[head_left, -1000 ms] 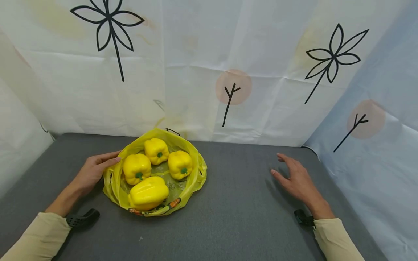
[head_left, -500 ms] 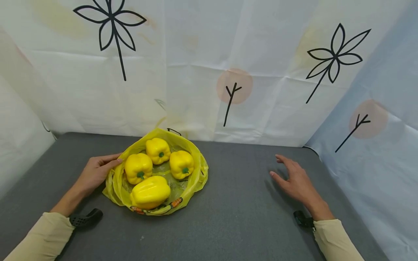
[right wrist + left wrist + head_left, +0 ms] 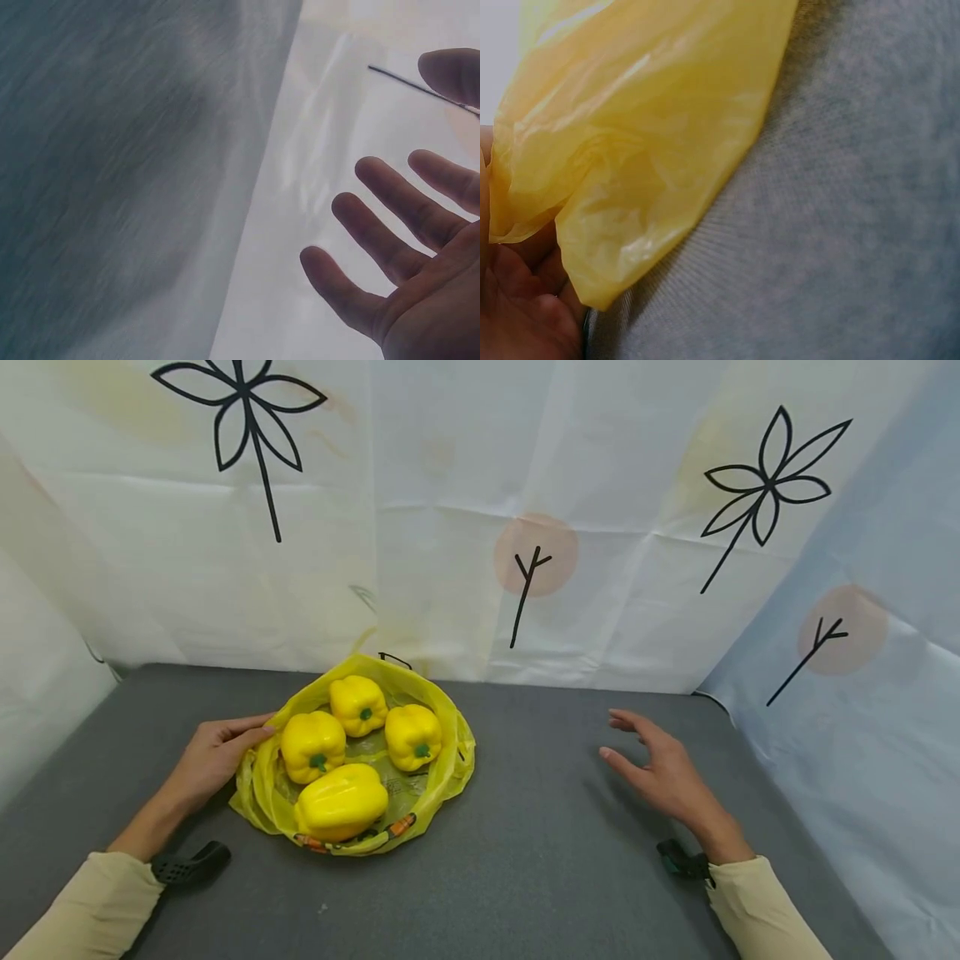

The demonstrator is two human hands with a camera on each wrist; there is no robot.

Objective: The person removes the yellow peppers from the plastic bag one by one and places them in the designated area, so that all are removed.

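Bag, yellow plastic [image 3: 455, 764], one, its mouth spread wide, on the left part of the grey table [image 3: 525, 827]; position unchanged from half a second ago. Contents: four yellow peppers [image 3: 312, 747], three showing green stems, the nearest lying on its side. Left hand [image 3: 204, 767]: pinching the bag's left rim between thumb and fingers, grip as before. Right hand [image 3: 667, 777]: over the table, well apart from the bag, thumb and fingers spread; shifted slightly nearer to the bag since the earlier frame.
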